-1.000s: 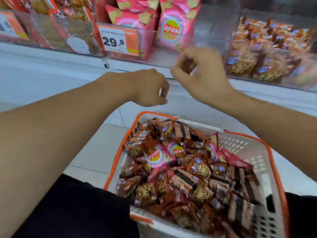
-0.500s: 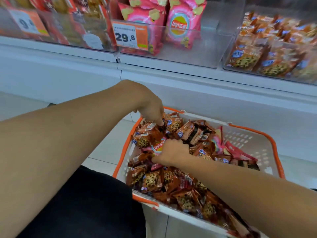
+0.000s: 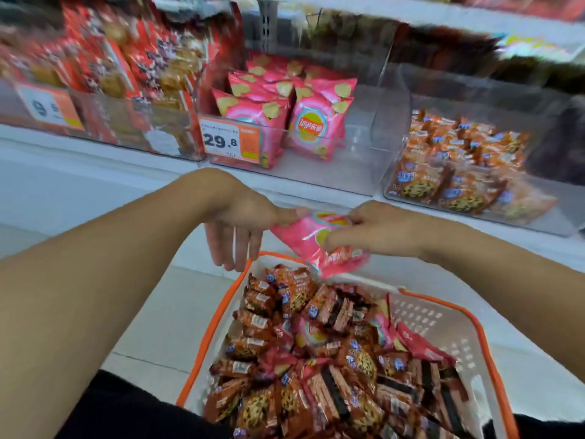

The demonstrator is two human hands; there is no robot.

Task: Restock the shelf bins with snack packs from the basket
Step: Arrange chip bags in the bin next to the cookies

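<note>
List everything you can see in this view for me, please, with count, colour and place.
pink chip bag: one, pink, held above the basket
basket: one, white with orange rim, below the shelf, full of mixed packs
middle bin: one, clear, holds several pink chip bags
right bin: one, clear, orange cookie packs
left bin: one, clear, red packs
price tag: one, orange and white, middle bin front
left hand: pinches the bag's edge
right hand: grips the bag

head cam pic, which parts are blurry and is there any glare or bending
Head view: motion blur smears the top shelf and the left bin of red packs; the pink chip bag held by both the left hand and right hand is soft. Glare streaks the clear bin wall. Wide-angle distortion bows the shelf edge. The basket looks sharpest.
</note>
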